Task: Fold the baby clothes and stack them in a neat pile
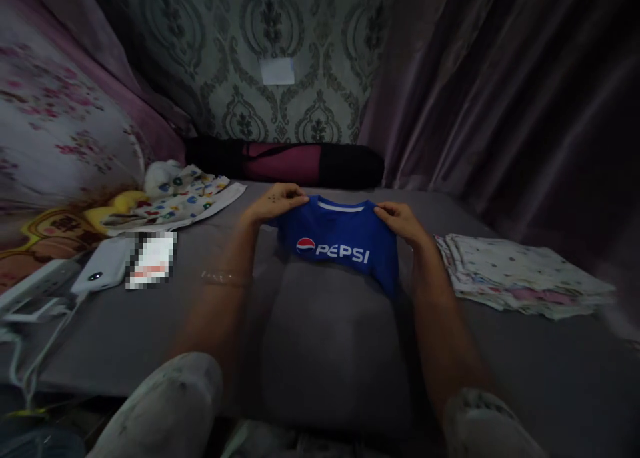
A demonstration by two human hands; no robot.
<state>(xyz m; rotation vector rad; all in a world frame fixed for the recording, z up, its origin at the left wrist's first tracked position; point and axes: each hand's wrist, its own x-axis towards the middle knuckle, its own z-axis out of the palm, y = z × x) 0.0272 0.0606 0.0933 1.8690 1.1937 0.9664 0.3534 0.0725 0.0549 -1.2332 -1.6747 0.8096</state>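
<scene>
A small blue T-shirt (340, 231) with a white PEPSI print and a round red, white and blue logo is spread between my hands above the grey bed sheet (330, 351). My left hand (277, 201) pinches its shoulder beside the collar. At the opposite shoulder, my right hand (400, 218) grips the cloth between thumb and fingers. The white inside of the neckband shows at the top. The lower part of the shirt folds back out of sight, and one sleeve hangs down below my right hand.
Folded patterned cloths (520, 275) lie stacked at right. On the left are a printed cloth (185, 195), a white power bank (103, 265) with cables, a power strip (37, 285) and a blurred-out card (150, 261). A black and pink roll bag (285, 163) lies along the wall.
</scene>
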